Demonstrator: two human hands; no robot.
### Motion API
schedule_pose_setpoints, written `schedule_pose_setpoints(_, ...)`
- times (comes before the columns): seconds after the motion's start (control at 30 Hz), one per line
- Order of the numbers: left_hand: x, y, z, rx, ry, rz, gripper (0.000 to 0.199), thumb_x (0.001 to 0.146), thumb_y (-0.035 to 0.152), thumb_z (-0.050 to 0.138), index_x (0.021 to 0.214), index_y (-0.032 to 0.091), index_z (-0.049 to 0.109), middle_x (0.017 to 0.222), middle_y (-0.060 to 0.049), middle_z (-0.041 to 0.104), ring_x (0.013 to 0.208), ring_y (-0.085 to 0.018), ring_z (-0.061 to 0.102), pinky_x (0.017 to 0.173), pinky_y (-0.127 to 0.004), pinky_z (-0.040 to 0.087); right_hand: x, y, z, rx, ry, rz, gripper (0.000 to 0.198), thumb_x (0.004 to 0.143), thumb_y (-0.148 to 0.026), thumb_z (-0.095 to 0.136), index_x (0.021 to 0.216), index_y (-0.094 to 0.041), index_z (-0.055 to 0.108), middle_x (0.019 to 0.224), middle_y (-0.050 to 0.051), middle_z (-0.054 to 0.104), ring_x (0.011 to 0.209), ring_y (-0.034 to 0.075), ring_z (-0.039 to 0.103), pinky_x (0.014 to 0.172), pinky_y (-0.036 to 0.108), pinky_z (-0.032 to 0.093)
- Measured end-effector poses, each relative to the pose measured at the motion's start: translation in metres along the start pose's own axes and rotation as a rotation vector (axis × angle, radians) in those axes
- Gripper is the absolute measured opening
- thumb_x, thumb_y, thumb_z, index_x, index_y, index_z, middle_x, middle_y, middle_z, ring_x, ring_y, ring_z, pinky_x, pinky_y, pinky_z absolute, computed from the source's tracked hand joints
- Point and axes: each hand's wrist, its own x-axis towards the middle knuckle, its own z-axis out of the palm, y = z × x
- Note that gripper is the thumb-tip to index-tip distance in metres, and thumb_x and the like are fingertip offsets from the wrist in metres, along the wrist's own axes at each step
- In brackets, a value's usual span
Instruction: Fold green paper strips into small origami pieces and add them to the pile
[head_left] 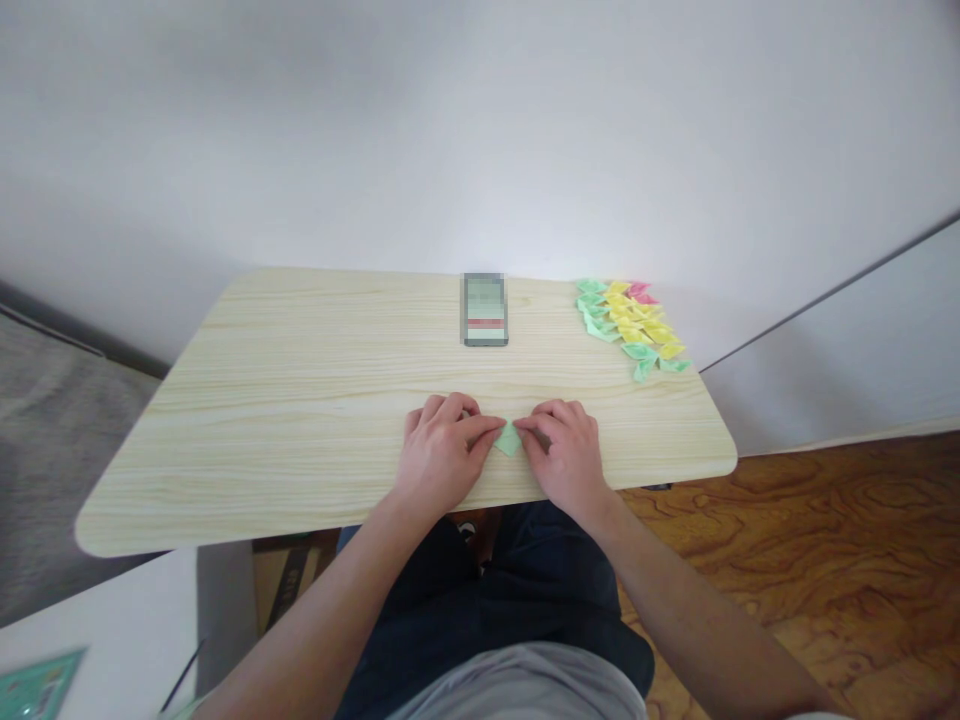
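A small piece of green paper is held between my two hands, close to the front edge of the table. My left hand pinches its left side between thumb and forefinger. On the other side, the thumb and forefinger of my right hand grip the upper right part. The paper looks folded, though my fingertips cover parts of it. Several folded paper pieces lie grouped at the back right of the table: green ones, yellow ones and pink.
A phone lies at the back middle of the light wooden table, its screen blurred. The wall stands right behind the table. At the lower left is a white surface with a green packet on it.
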Motion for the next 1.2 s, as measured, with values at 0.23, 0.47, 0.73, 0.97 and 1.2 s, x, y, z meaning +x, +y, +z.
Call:
schedule_pose_setpoints(0.23,0.0,0.001,-0.001,0.015,0.025,0.022,0.017,0.096,0.037,0.064,0.103,0.039,0.08,0.113,-0.004,0.068,0.111,-0.029,0.056,0.092,-0.048,0.038,-0.01,0.001,-0.006,-0.05,-0.026,-0.096,0.022,0.095,-0.019,0.064,0.112,-0.028,0.076,0.114,0.006,0.07,0.109,0.026,0.055,0.095,0.043,0.04)
schedule_pose_setpoints(0.47,-0.012,0.003,-0.007,-0.005,-0.011,0.089,0.026,0.098,0.033,0.06,0.119,0.037,0.075,0.119,-0.005,0.068,0.114,-0.029,0.056,0.098,-0.049,0.039,-0.017,0.004,-0.013,-0.096,-0.107,-0.191,0.031,0.097,-0.027,0.062,0.126,-0.032,0.071,0.128,0.005,0.065,0.119,0.028,0.052,0.103,0.046,0.038)
schedule_pose_setpoints(0.73,-0.03,0.008,-0.015,-0.029,-0.025,0.137,0.026,0.095,0.023,0.061,0.116,0.03,0.075,0.117,-0.005,0.073,0.112,-0.027,0.061,0.1,-0.048,0.041,-0.015,-0.003,-0.018,-0.167,-0.151,-0.282,0.03,0.101,-0.03,0.056,0.128,-0.031,0.069,0.133,0.006,0.066,0.122,0.03,0.051,0.102,0.05,0.036)
schedule_pose_setpoints(0.97,-0.037,0.008,-0.018,-0.022,0.008,0.129,0.027,0.093,0.022,0.06,0.115,0.028,0.075,0.118,-0.006,0.073,0.114,-0.027,0.062,0.102,-0.048,0.041,-0.016,-0.013,-0.027,-0.224,-0.261,-0.467,0.042,0.099,-0.02,0.053,0.14,-0.018,0.058,0.138,0.012,0.065,0.125,0.032,0.052,0.107,0.056,0.033)
schedule_pose_setpoints(1.2,-0.059,0.005,-0.024,-0.068,-0.037,0.239,0.031,0.089,0.026,0.066,0.119,0.028,0.072,0.121,-0.007,0.074,0.116,-0.028,0.063,0.106,-0.05,0.039,-0.038,0.006,-0.018,-0.013,-0.211,-0.527,0.055,0.091,-0.041,0.069,0.141,-0.02,0.059,0.139,0.011,0.065,0.13,0.032,0.053,0.114,0.056,0.032)
